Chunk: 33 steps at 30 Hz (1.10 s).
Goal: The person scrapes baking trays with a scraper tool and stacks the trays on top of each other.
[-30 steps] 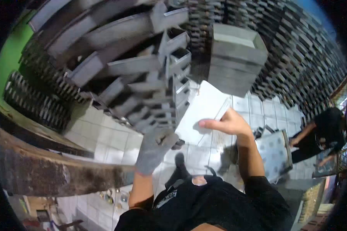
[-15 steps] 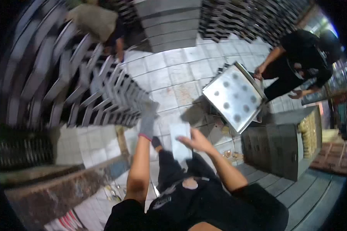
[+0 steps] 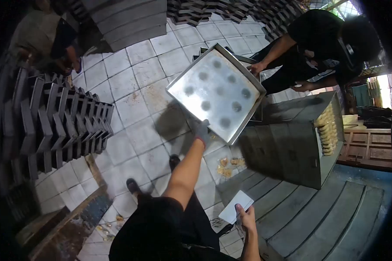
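The metal tray point(image 3: 224, 92) lies between a co-worker's hand point(image 3: 258, 67) and the gloved left hand point(image 3: 201, 130), whose fingers meet its near edge, closure unclear. Nearer the wearer than the tray, the right hand point(image 3: 247, 218) clamps a white block point(image 3: 244, 200). Handling the tray seems in hand, calling for firm rim contact. No writing is legible.

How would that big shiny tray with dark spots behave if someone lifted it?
The tray is probably stiff, since it looks straight-edged and metallic without visible sagging. It may be light for its size, as it appears shallow and thin. The smooth, glossy surface could be slippery.
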Tool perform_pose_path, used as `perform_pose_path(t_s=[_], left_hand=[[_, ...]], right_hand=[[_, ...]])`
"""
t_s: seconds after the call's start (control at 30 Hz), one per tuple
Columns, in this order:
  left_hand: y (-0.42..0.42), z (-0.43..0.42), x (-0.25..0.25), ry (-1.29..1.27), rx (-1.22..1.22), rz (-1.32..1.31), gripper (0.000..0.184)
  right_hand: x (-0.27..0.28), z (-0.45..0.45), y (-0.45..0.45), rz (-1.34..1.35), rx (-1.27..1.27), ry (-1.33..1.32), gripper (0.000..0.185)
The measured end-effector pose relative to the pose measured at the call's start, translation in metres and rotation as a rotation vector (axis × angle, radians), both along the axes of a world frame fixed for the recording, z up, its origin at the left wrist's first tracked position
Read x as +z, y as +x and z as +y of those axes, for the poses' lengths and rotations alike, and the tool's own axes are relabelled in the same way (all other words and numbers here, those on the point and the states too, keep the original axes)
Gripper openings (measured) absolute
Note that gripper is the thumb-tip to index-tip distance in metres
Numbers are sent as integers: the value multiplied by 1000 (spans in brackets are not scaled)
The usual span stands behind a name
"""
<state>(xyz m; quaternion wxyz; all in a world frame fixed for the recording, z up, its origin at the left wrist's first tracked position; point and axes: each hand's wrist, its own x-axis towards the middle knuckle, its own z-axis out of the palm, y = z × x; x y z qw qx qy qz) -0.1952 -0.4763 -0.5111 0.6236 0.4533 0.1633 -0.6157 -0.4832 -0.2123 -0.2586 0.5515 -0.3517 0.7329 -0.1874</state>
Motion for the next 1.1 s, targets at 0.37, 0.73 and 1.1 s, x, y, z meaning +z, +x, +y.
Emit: perform_pose_path(t_s=[0.37, 0.73, 1.1], left_hand=[[172, 421, 267, -19, 286, -365, 22], [165, 653, 367, -99, 669, -769, 40], [175, 813, 370, 248, 469, -1772, 7]], right_hand=[[88, -30, 250, -286, 789, -664, 30], [153, 202, 399, -278, 1164, -1239, 38], [262, 238, 451, -325, 879, -1504, 27]])
